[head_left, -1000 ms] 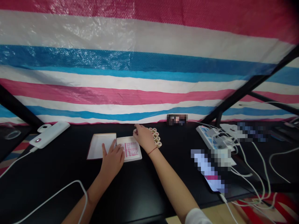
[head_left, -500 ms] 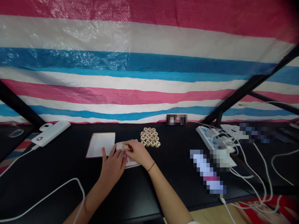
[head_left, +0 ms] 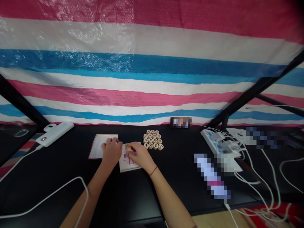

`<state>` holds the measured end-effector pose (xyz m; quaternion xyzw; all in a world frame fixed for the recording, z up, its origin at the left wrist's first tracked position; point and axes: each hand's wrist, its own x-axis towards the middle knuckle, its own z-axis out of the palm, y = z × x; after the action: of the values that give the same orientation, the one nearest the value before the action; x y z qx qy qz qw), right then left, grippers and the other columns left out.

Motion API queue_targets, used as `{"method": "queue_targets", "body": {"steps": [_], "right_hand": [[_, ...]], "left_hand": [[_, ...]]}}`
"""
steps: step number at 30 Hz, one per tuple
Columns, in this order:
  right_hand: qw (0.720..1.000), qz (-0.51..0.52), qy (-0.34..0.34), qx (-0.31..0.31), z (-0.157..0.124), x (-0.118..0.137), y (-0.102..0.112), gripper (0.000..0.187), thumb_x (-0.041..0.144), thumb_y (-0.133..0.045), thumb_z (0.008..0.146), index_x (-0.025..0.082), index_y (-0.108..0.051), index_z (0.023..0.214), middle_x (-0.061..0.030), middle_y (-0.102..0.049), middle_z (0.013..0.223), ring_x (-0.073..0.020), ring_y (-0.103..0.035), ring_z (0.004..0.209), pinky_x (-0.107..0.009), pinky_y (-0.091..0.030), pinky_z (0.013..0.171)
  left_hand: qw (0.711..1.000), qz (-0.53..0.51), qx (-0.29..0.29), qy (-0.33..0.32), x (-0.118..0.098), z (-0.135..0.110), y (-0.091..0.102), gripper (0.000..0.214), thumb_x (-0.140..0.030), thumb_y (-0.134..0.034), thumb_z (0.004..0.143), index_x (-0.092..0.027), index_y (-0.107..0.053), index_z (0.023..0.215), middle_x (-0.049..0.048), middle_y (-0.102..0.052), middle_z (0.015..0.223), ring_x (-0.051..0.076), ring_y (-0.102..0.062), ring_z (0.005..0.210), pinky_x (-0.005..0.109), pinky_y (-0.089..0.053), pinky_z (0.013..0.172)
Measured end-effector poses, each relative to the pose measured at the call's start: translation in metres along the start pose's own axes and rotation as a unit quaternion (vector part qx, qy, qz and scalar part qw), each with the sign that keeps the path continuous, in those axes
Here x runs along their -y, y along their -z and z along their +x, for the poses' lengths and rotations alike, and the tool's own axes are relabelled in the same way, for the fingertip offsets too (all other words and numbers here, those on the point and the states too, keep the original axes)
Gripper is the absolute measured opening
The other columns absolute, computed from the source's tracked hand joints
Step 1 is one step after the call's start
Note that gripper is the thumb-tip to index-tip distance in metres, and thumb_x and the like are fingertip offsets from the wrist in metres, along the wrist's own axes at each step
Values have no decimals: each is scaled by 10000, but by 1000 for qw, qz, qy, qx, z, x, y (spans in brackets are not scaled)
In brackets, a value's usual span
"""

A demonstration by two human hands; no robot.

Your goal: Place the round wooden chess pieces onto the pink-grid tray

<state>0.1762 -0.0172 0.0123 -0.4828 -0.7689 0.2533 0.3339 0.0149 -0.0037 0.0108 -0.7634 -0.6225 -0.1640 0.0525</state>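
Note:
My right hand (head_left: 140, 155) is closed in a pinch over a flat whitish square (head_left: 123, 164) with red markings. Between its thumb and fingertips shows a small pale-yellow Chinese chess piece (head_left: 129, 148), mostly covered. My left hand (head_left: 111, 150), palm down with fingers bent and a little apart, hovers over the right side of a shallow white tray-like box lid (head_left: 96, 147); nothing shows in it, though its fingertips are partly hidden. Just beyond my right hand, round wooden Chinese chess pieces (head_left: 153, 140) lie in neat rows, with red characters farther back and black ones nearer.
A white power bank (head_left: 55, 134) with a cable lies at left. On the right are a power strip (head_left: 210, 141), tangled white cables (head_left: 249, 180) and a blurred-out device (head_left: 211, 177). A striped tarp (head_left: 142, 63) hangs behind the black table (head_left: 133, 202), with slanted black bars at both sides.
My left hand has lifted off the whitish square and shifted left and away from me over the lid, fingers now bent. My right hand stays nearly in place, still pinching.

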Motion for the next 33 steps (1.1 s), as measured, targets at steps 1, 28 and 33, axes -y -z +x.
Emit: {"method": "queue_targets", "body": {"steps": [1,28,33], "right_hand": [[1000,0,-1,3,0,0,0,284,84,-581,781,186,-634,1041,-57,-672,1036,-175,-616,962,-298,-461,887],[1000,7,15,18,-6,2,0,236,76,-573,782,195,-625,979,-59,-600,1049,-163,-601,927,-279,-476,842],[999,25,30,-23,-7,-4,6,282,44,-544,764,191,-587,1002,-54,-606,1000,-176,-585,949,-291,-470,850]], "left_hand": [[1000,2,4,-5,1,-1,-1,306,-242,-435,928,-231,-737,886,108,-663,1011,325,-502,1008,478,-342,794],[988,-116,78,-64,11,-9,8,273,-286,-518,854,-260,-678,1073,54,-689,1085,279,-500,1078,457,-313,884],[987,-90,95,-93,1,-12,9,268,-395,-577,833,-268,-691,1040,55,-674,1022,285,-499,1021,446,-313,849]]}}
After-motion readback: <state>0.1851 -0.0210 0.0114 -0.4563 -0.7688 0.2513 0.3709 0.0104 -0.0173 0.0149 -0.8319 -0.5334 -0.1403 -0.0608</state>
